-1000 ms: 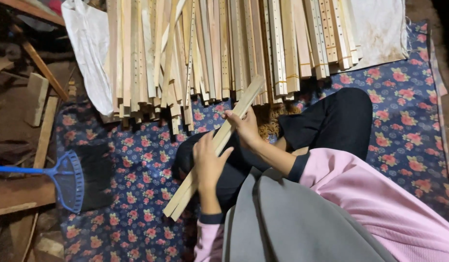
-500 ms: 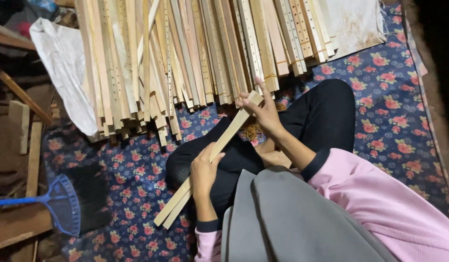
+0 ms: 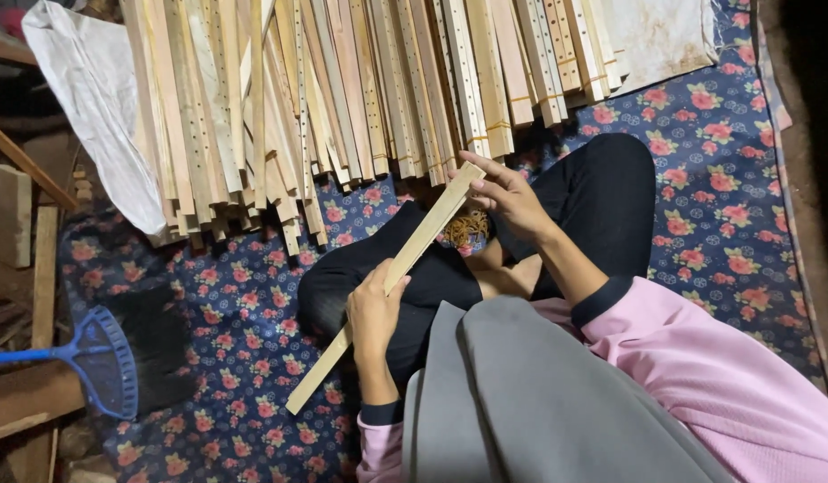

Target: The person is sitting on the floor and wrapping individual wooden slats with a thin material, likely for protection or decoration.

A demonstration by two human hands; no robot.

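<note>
Gripping 1 wooden slat [image 3: 405,264], left hand [image 3: 375,310] mid-length, right hand [image 3: 508,192] seemingly topmost.

The slat [image 3: 405,259] is bare pale wood, matt and smooth-looking, same as the drilled slats in the pile [image 3: 342,98]. Floor mat [image 3: 253,358] is printed floral cloth; the broom [image 3: 101,362] is blue plastic.

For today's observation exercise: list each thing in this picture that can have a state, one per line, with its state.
Wooden slat: held slanted across the lap, in both hands.
Left hand: gripped round the slat's middle.
Right hand: fingers on the slat's upper end.
Pile of slats: lying heaped on the floral mat.
White sack: crumpled, lying flat.
Blue broom: lying down.
</note>
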